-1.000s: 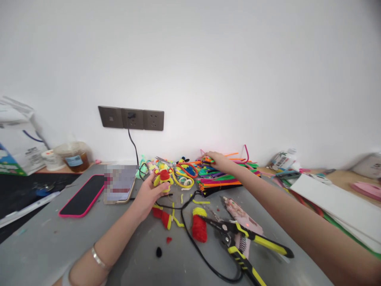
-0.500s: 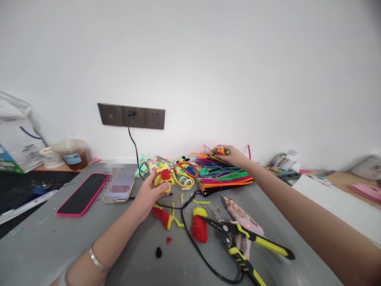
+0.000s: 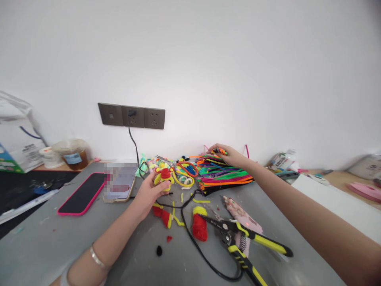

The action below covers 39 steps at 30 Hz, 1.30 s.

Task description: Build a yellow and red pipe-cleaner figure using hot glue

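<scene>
My left hand (image 3: 150,193) is closed around a small red and yellow pipe-cleaner figure (image 3: 164,174), held just above the grey table. At the back, my right hand (image 3: 229,155) is closed on the ends of several pipe cleaners (image 3: 218,151), over a bundle of many colours (image 3: 224,176). Below the hands lie a red piece with a yellow top (image 3: 199,227), another red and yellow piece (image 3: 162,216) and yellow offcuts (image 3: 177,218). Yellow and black pliers (image 3: 228,230) rest open at the right, their jaws by the red piece.
Two phones (image 3: 83,195) (image 3: 120,182) lie on the left. A black cable (image 3: 190,234) loops across the table from the wall socket (image 3: 132,116). Scissors with orange and yellow handles (image 3: 184,176) lie at the back. A drink cup (image 3: 73,157) stands far left, white paper (image 3: 336,206) far right.
My right hand has shifted slightly left over the bundle, and the pipe-cleaner ends in it have turned. My left hand has stayed in place with the figure.
</scene>
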Available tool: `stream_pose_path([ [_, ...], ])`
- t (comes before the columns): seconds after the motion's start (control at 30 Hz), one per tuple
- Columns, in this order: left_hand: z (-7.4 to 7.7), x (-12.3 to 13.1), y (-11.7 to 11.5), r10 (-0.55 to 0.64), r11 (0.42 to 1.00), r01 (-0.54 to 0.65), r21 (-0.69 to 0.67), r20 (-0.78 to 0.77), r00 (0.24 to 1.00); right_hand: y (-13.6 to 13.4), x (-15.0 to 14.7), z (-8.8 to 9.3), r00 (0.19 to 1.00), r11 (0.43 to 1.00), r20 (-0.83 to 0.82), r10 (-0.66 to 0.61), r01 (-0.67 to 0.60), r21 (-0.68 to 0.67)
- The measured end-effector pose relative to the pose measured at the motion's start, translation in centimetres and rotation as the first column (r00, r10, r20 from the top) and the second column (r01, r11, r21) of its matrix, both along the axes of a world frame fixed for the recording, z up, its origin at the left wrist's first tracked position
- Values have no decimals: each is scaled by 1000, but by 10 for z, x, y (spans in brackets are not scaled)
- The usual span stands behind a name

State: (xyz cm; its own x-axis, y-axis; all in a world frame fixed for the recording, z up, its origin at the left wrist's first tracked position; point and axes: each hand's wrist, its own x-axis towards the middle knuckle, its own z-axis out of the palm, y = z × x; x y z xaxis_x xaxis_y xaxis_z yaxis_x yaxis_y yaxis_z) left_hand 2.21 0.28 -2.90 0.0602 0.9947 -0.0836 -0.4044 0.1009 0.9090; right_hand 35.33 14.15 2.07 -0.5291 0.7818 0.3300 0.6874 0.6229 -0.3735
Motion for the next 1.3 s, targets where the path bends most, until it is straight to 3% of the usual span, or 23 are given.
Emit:
stream_pose_path([
  [0.2,-2,-1,1,-15,1000,15,11,-17,1000,0,-20,-14,984,999,176,42,-37,-27],
  [0.43,-1,-1,-1,-14,1000,14,3,-10,1000,10,-25,-23,947,1000,321,-15,11,17],
  [0.8,1,0,-1,-2,1000,2,-1,1,1000,9,-20,-15,931,998,361,-61,53,33],
  [1.13,0,-1,0,-12,1000,12,11,-11,1000,9,-26,-34,914,991,383,-132,136,16],
  [1.3,1,-1,-1,-11,1000,11,10,-8,1000,8,-26,-28,932,989,333,-144,130,66],
])
